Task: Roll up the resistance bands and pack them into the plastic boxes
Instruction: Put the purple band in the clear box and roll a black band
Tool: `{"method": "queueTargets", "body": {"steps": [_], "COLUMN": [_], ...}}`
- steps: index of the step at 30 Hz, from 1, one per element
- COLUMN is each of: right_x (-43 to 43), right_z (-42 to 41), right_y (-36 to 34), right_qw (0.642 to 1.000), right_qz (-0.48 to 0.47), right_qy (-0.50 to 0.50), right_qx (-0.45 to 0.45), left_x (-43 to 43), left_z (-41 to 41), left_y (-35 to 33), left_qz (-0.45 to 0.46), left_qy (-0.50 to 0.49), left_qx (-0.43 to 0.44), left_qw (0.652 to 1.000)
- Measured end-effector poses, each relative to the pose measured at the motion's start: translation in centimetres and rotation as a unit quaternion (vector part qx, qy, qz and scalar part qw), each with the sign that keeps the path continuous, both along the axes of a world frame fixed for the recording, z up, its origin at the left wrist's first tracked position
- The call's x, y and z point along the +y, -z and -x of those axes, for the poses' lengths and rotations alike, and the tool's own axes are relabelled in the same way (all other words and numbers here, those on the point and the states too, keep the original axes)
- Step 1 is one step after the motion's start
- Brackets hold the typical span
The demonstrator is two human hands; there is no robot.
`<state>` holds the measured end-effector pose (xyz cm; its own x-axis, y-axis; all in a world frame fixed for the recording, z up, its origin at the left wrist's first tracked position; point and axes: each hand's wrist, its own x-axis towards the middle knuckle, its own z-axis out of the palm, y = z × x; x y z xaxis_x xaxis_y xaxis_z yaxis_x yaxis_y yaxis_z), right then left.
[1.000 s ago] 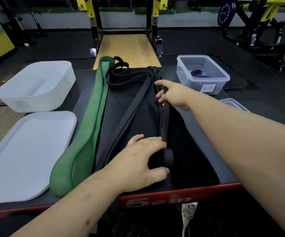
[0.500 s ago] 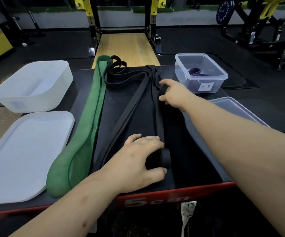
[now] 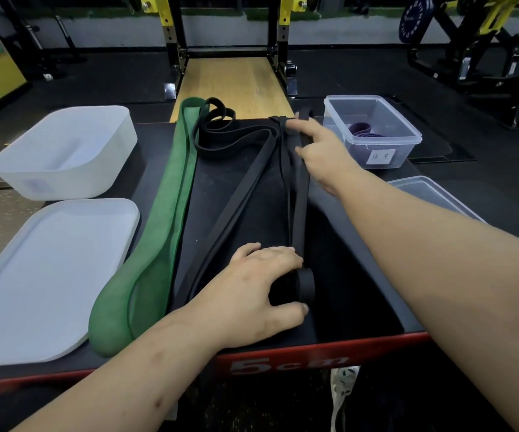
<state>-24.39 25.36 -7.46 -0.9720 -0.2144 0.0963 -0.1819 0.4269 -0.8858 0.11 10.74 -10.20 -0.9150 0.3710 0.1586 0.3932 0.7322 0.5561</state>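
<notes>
A narrow black resistance band [image 3: 299, 210] lies stretched along the black platform, its near end wound into a small roll [image 3: 305, 284]. My left hand [image 3: 252, 294] grips that roll between curled fingers and thumb. My right hand [image 3: 320, 151] reaches far along the same band, its fingers stretched out over the far end. A second black band [image 3: 239, 194] lies to the left, looped at the back. A wide green band [image 3: 164, 232] lies beside it. A clear plastic box [image 3: 373, 132] at the back right holds a rolled purple band [image 3: 361, 129].
A frosted white box [image 3: 62, 151] stands at the back left, its lid [image 3: 46, 279] lying in front of it. A clear lid [image 3: 432, 198] lies right of my forearm. The platform's red front edge [image 3: 314, 353] is near me. A wooden bench and gym racks stand behind.
My right hand has slid farther away along the black band toward its far end. My left hand has stayed on the roll.
</notes>
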Motion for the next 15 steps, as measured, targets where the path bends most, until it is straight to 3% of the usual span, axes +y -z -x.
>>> {"method": "queueTargets", "body": {"steps": [2, 5, 9, 11, 15], "right_x": [0.2, 0.9, 1.0, 1.1, 2.0], "right_z": [-0.5, -1.0, -1.2, -1.5, -3.5], "right_y": [-0.4, -0.1, -1.0, -1.2, -1.3], "right_qw": [0.997, 0.962, 0.920, 0.909, 0.931], "right_qz": [-0.063, -0.262, -0.387, -0.412, -0.364], "right_qy": [-0.037, -0.070, 0.058, 0.058, -0.004], "right_qx": [0.001, -0.017, 0.012, -0.004, 0.012], "left_x": [0.0, 0.0, 0.0, 0.0, 0.0], "left_z": [0.0, -0.1, -0.1, -0.1, -0.2], "left_y": [0.0, 0.0, -0.1, 0.0, -0.2], "left_qz": [-0.003, -0.002, -0.006, -0.003, -0.002], "left_qy": [-0.002, -0.001, -0.003, -0.005, -0.005], "left_qx": [-0.001, -0.002, -0.002, -0.004, -0.010], "left_qw": [1.000, 1.000, 1.000, 1.000, 1.000]}}
